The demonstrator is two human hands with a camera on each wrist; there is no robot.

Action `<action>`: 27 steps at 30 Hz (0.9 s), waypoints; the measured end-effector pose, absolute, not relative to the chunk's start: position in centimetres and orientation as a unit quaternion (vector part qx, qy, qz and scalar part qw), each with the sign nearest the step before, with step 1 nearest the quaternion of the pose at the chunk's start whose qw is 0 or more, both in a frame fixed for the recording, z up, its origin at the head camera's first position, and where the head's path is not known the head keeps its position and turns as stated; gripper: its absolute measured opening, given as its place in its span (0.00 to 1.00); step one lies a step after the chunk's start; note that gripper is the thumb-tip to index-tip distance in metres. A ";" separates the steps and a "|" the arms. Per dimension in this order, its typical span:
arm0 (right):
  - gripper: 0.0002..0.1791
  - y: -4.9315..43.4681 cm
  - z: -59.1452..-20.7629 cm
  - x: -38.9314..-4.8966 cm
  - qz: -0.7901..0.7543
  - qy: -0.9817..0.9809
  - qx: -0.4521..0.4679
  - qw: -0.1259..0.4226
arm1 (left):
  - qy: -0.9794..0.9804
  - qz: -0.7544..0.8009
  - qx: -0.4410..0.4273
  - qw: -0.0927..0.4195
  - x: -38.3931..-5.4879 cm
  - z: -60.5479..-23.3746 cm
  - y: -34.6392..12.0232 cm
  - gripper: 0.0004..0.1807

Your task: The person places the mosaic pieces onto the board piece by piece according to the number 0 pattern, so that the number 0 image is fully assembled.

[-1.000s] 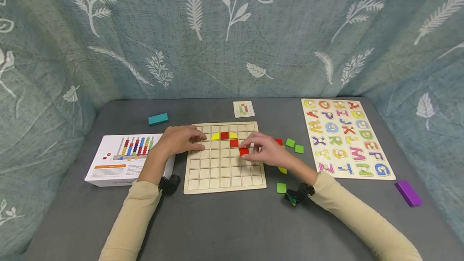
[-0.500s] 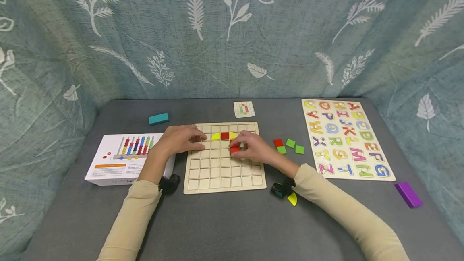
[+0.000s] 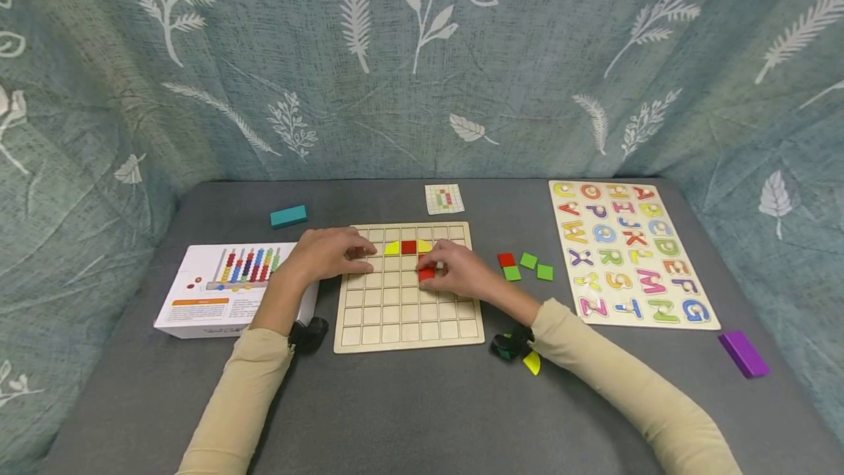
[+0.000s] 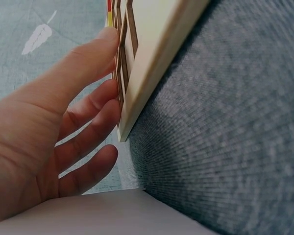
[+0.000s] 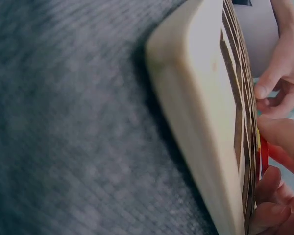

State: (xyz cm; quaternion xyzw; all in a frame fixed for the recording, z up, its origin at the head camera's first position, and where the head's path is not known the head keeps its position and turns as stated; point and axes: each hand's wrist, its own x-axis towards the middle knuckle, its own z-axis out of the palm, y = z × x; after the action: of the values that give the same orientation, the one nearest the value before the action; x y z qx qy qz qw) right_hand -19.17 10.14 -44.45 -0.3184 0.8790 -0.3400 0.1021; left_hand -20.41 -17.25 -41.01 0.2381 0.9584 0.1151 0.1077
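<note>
A wooden grid board lies in front of me. My right hand pinches a red square tile between thumb and fingers, low over a cell right of the middle. In the right wrist view the red tile shows edge-on at the fingertips. Behind it on the board, a red tile sits between two yellow quarter-round tiles; the fingers partly cover another red tile just below. My left hand rests at the board's left edge with loosely bent fingers, the thumb touching the grid.
Right of the board lie a red tile and several green tiles. A yellow quarter-round is by the right wrist. Around stand a pattern card, alphabet board, white box, teal block and purple block.
My right hand has moved left over the board with the red tile, then stays nearly still through the last half second. The left hand has not moved.
</note>
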 end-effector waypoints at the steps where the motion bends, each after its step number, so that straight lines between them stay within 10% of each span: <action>1: 0.14 10.1 -44.5 -19.2 -0.339 0.880 -0.318 0.102 | 0.958 0.115 0.238 0.108 -20.4 -41.0 -17.2 0.19; 27: 0.14 10.2 -44.8 -19.1 -0.345 0.878 -0.319 0.095 | 0.957 0.112 0.242 0.114 -20.4 -41.1 -17.3 0.20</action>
State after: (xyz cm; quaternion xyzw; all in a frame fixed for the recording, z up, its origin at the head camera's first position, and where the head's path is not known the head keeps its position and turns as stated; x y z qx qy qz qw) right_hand -19.15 10.21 -44.78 -0.3191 0.8776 -0.3449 0.0951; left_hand -20.41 -17.35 -41.10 0.2418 0.9570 0.1118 0.1144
